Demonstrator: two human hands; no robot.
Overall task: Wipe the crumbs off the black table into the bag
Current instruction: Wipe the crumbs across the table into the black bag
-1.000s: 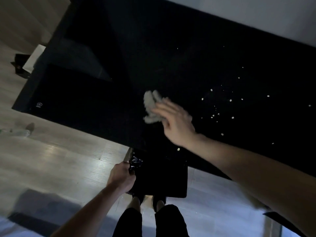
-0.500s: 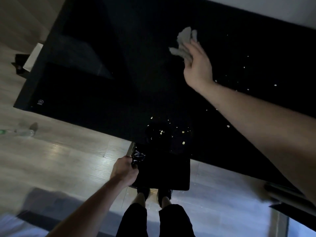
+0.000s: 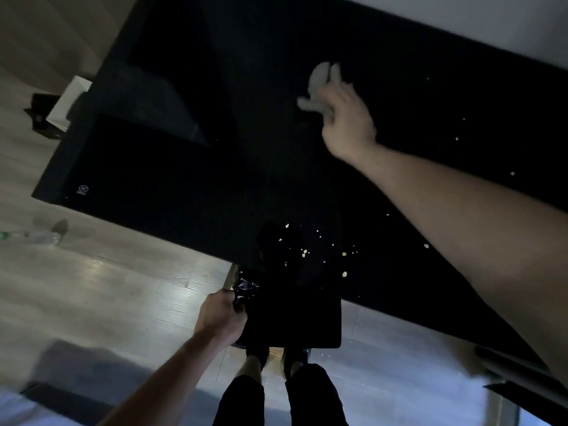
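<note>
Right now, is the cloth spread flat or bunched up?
Bunched up. The grey cloth is a crumpled wad, lobes poking past the fingers of the right hand gripping it over the black table.

A small round pale mark (image 3: 83, 189) sits near the black table's (image 3: 159, 186) left corner, too small to read.

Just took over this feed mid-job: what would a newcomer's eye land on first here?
Pale crumbs clustered at the near edge of the black table, just above the black bag that the left hand grips below it. Farther back, the right hand holds a grey cloth on the tabletop.
</note>
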